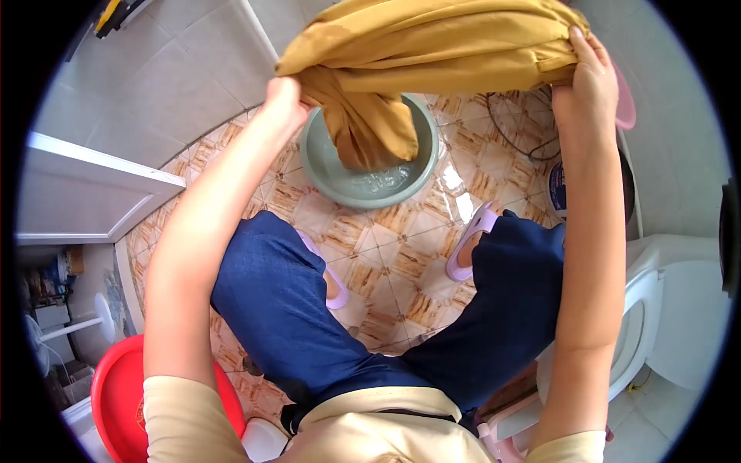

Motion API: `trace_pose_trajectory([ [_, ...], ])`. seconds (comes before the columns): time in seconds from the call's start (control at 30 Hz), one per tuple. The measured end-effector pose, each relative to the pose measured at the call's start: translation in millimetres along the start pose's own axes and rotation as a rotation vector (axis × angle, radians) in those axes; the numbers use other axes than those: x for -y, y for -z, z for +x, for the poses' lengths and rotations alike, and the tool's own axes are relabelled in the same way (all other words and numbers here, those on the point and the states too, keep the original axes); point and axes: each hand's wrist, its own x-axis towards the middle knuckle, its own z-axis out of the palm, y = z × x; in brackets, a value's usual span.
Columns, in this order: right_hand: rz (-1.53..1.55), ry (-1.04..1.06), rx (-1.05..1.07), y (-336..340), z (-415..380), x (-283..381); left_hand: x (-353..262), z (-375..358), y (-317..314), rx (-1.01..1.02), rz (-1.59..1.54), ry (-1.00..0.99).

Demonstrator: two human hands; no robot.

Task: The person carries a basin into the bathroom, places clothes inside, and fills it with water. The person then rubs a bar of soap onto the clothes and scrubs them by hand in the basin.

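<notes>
A mustard-yellow garment is stretched in the air between my two hands; bunched folds hide what kind it is. My left hand is closed around its left end. At the other end, my right hand grips the cloth with the thumb on top. One part of the garment hangs from near my left hand into a grey-green basin on the floor. Rippling water shows in the basin, around the hanging end.
Patterned tiles cover the floor. A toilet stands at the right, with a dark bucket and a thin hose further forward. A red basin lies at the lower left, near a white door.
</notes>
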Motion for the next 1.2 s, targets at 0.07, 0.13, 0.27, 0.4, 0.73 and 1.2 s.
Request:
trace_pose_trajectory([
  [0.07,-0.073,-0.101,-0.026,10,1,-15,-13,-2,-1,0.009,-0.051,-0.021],
  [0.13,-0.195,-0.137,0.036,20,-1,-35,-14,-1,-1,0.013,-0.112,-0.049],
  [0.27,-0.517,-0.305,0.109,32,-11,-92,-5,17,14,-0.101,-0.183,-0.092],
  [0.4,-0.819,-0.414,0.259,37,-28,-154,-15,15,21,-0.217,0.176,-0.231],
  [0.73,-0.892,-0.388,0.478,76,-155,-307,37,0,48,0.102,0.825,-0.04],
  [1.2,-1.067,-0.214,0.253,77,-179,-297,188,6,8,0.702,2.079,0.265],
])
